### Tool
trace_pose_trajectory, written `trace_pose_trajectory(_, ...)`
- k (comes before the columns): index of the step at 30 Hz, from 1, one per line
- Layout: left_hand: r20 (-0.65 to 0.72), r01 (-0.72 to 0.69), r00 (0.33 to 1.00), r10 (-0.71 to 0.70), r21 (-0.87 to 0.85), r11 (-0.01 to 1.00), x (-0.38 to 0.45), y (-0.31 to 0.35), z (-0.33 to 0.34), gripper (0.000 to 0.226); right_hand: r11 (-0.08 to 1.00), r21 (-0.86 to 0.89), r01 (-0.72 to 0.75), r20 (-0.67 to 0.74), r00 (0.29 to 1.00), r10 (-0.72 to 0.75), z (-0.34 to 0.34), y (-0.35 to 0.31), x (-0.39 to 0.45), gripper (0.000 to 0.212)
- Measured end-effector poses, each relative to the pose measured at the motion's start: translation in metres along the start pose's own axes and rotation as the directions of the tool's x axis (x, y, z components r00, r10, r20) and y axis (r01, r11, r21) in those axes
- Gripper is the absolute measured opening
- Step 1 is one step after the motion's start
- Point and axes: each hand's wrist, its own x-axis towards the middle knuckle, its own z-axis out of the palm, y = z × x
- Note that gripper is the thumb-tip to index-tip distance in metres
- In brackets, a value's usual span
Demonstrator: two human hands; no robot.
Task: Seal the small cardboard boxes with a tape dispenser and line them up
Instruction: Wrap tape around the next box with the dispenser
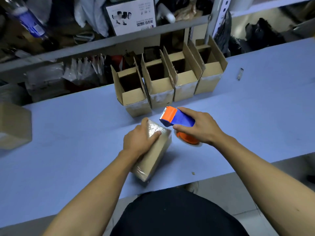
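One small cardboard box (154,153) lies on its side near the table (68,133) edge, the left hand (140,139) pressing its taped end, fingers fairly straight. The right hand (198,127) grips the tape dispenser (177,119) just beside it. Four open boxes (167,82) stand behind (bottoms taped); a careless swing could topple them.

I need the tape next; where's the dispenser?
Head view, centre-right: the right hand grips the tape dispenser just right of the box under the left hand.
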Motion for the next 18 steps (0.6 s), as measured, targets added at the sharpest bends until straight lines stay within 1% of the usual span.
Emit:
trace_pose_trajectory(3, -0.008, 0.063, 0.998, -0.064, -0.067, 0.996, -0.008, 0.005, 0.005, 0.073, 0.998, 0.036, 0.044, 0.010, 0.999, -0.045, 0.002, -0.016, 0.002, 0.075)
trace_pose_trajectory(5, -0.013, 0.054, 0.998, -0.056, -0.123, 0.991, -0.011, 0.002, 0.003, 0.069, 0.996, 0.049, 0.077, 0.002, 0.997, -0.078, 0.005, -0.026, 0.003, 0.079)
trace_pose_trajectory(6, -0.061, 0.026, 0.997, -0.037, -0.168, 0.986, -0.012, 0.000, 0.000, 0.062, 0.994, 0.050, 0.093, -0.004, 0.996, -0.093, 0.007, -0.031, 0.003, 0.081)
trace_pose_trajectory(7, -0.153, -0.011, 0.988, -0.026, -0.238, 0.971, -0.011, -0.003, -0.005, 0.053, 0.993, 0.051, 0.106, -0.009, 0.994, -0.105, 0.008, -0.035, 0.004, 0.082)
trace_pose_trajectory(8, -0.252, -0.043, 0.967, -0.044, -0.329, 0.943, -0.009, -0.006, -0.012, 0.041, 0.992, 0.053, 0.113, -0.014, 0.994, -0.112, 0.009, -0.039, 0.005, 0.082)
trace_pose_trajectory(9, -0.314, -0.051, 0.943, -0.106, -0.452, 0.890, -0.007, -0.008, -0.021, 0.030, 0.991, 0.057, 0.118, -0.016, 0.993, -0.117, 0.010, -0.042, 0.006, 0.083)
trace_pose_trajectory(10, -0.281, -0.022, 0.939, -0.197, -0.622, 0.783, -0.004, -0.008, -0.032, 0.023, 0.991, 0.061, 0.123, -0.014, 0.992, -0.122, 0.011, -0.045, 0.007, 0.083)
trace_pose_trajectory(11, -0.132, 0.047, 0.958, -0.256, -0.805, 0.592, -0.001, -0.007, -0.045, 0.023, 0.989, 0.062, 0.131, -0.012, 0.991, -0.131, 0.012, -0.047, 0.007, 0.084)
trace_pose_trajectory(12, 0.074, 0.160, 0.970, -0.232, -0.913, 0.375, 0.000, -0.004, -0.058, 0.026, 0.988, 0.056, 0.140, -0.007, 0.990, -0.140, 0.013, -0.050, 0.008, 0.084)
trace_pose_trajectory(13, 0.246, 0.272, 0.959, -0.141, -0.938, 0.216, 0.001, -0.003, -0.069, 0.028, 0.988, 0.047, 0.150, -0.002, 0.989, -0.150, 0.014, -0.052, 0.009, 0.085)
trace_pose_trajectory(14, 0.343, 0.345, 0.938, -0.043, -0.925, 0.158, 0.001, -0.004, -0.077, 0.029, 0.987, 0.035, 0.156, 0.003, 0.988, -0.156, 0.014, -0.055, 0.010, 0.085)
trace_pose_trajectory(15, 0.384, 0.375, 0.923, 0.025, -0.913, 0.157, 0.002, -0.005, -0.082, 0.027, 0.987, 0.022, 0.159, 0.005, 0.987, -0.159, 0.015, -0.057, 0.011, 0.084)
trace_pose_trajectory(16, 0.390, 0.376, 0.919, 0.061, -0.912, 0.166, 0.004, -0.007, -0.084, 0.024, 0.987, 0.013, 0.163, 0.002, 0.987, -0.163, 0.015, -0.058, 0.012, 0.083)
trace_pose_trajectory(18, 0.370, 0.353, 0.926, 0.080, -0.920, 0.169, 0.008, -0.011, -0.087, 0.018, 0.987, 0.000, 0.162, 0.001, 0.987, -0.162, 0.016, -0.060, 0.012, 0.081)
